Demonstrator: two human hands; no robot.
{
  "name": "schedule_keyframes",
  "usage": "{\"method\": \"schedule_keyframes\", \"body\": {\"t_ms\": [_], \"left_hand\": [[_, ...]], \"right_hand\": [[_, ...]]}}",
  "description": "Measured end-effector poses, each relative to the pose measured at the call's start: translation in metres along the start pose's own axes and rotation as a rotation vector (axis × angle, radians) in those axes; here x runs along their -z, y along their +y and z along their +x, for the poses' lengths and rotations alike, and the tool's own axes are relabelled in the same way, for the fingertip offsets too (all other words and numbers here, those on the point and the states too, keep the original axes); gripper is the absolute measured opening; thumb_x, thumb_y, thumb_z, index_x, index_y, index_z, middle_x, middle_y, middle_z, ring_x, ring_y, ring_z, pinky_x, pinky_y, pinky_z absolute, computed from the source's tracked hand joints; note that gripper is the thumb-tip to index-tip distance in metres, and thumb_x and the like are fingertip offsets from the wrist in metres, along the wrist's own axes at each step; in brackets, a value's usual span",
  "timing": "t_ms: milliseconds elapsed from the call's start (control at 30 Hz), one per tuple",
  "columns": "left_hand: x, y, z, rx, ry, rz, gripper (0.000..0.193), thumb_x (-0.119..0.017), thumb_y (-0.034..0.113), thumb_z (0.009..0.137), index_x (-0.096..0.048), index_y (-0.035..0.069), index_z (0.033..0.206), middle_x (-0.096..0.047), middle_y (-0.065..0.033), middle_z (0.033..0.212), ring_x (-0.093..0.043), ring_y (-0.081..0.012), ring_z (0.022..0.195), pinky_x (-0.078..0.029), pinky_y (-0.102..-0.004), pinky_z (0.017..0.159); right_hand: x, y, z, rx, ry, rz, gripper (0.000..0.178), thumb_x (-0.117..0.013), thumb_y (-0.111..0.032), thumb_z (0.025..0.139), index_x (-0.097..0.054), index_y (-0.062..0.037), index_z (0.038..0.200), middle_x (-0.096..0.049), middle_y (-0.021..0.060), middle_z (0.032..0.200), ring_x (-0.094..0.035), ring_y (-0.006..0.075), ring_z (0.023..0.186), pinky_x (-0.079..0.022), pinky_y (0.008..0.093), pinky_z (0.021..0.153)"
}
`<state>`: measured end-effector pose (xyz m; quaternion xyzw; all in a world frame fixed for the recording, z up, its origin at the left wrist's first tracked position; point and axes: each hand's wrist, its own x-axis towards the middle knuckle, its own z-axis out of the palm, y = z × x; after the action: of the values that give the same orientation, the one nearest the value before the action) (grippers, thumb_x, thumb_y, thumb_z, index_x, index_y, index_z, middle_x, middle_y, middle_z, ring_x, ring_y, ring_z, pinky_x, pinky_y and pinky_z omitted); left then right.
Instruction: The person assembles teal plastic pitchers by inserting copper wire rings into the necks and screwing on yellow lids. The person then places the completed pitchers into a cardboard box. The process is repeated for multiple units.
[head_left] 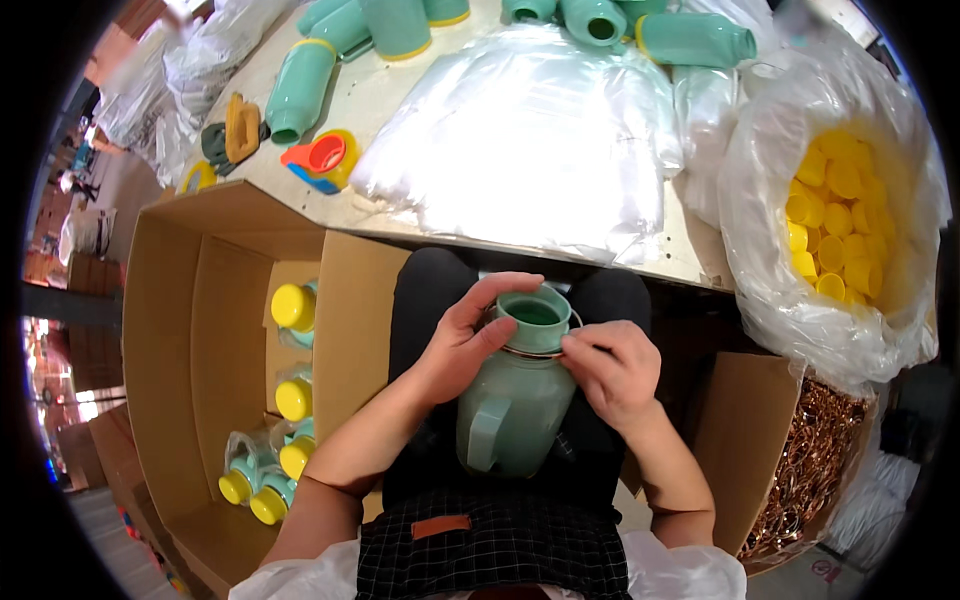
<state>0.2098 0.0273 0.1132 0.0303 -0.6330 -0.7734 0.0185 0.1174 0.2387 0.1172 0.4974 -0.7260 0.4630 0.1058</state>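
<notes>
- Currently, the jug [518, 410] sits on the lap [614, 295] near six o'clock, capless, its mouth [534, 311] toward twelve.
- The left hand [463, 345] wraps its grip around the neck [525, 340]; the right hand [614, 376] seems to pinch the thin ring [530, 354] at the neck's four o'clock side.
- Uneven pulling by the right hand could seat the ring crooked or let it spring off.
- If the left hand eases, the jug might roll off the uneven lap.
</notes>
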Motion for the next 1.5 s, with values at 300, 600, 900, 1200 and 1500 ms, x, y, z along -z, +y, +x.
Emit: {"method": "schedule_keyframes", "body": {"t_ms": [300, 600, 900, 1200, 1500], "left_hand": [[-0.011, -0.018, -0.032, -0.054, 0.203, 0.11, 0.058, -0.057, 0.0, 0.088, -0.044, 0.001, 0.144, -0.055, -0.0122, 0.135, -0.052, -0.0209, 0.128, -0.038, -0.0352, 0.111], [-0.02, -0.006, -0.041, 0.017, 0.219, -0.271, 0.052, -0.053, -0.003, 0.085, -0.043, 0.005, 0.136, -0.048, -0.0134, 0.141, -0.047, -0.0229, 0.131, -0.033, -0.0396, 0.115], [-0.011, 0.0, -0.043, 0.146, 0.137, -0.227, 0.038, -0.045, 0.008, 0.091, -0.047, 0.005, 0.129, -0.051, -0.0131, 0.134, -0.047, -0.02, 0.127, -0.035, -0.0342, 0.109], [-0.006, -0.001, -0.004, 0.362, 0.078, -0.411, 0.02, -0.052, 0.011, 0.099, -0.054, 0.006, 0.118, -0.059, -0.0055, 0.115, -0.057, -0.0126, 0.107, -0.047, -0.0257, 0.095], [-0.009, -0.037, -0.044, 0.295, 0.633, 0.106, 0.042, -0.045, 0.038, 0.107, -0.057, 0.006, 0.132, -0.056, -0.0043, 0.12, -0.049, -0.014, 0.091, -0.041, -0.0282, 0.08]], "right_hand": [[-0.051, -0.025, -0.035, -0.472, 0.429, 0.565, 0.016, -0.068, 0.008, 0.08, -0.066, -0.0023, 0.093, -0.059, 0.0105, 0.106, -0.053, 0.0209, 0.099, -0.045, 0.0331, 0.09], [-0.04, -0.028, -0.022, -0.58, 0.28, 0.876, 0.026, -0.067, 0.0, 0.076, -0.056, -0.0048, 0.099, -0.05, 0.0122, 0.12, -0.048, 0.0246, 0.112, -0.038, 0.0389, 0.102], [-0.031, -0.012, -0.012, -0.967, 0.024, 1.222, 0.031, -0.044, 0.001, 0.088, -0.046, -0.0055, 0.119, -0.052, 0.0067, 0.116, -0.052, 0.0151, 0.106, -0.043, 0.0279, 0.094], [-0.041, 0.016, 0.002, -0.949, -0.067, 1.489, 0.028, -0.064, -0.012, 0.094, -0.055, -0.0067, 0.12, -0.06, 0.0052, 0.111, -0.059, 0.0134, 0.107, -0.047, 0.0262, 0.093], [0.059, -0.009, 0.006, -0.535, 0.445, 0.566, 0.081, -0.096, -0.016, 0.063, -0.05, -0.0065, 0.128, -0.06, 0.0116, 0.12, -0.061, 0.0205, 0.111, -0.05, 0.0363, 0.096]]}}
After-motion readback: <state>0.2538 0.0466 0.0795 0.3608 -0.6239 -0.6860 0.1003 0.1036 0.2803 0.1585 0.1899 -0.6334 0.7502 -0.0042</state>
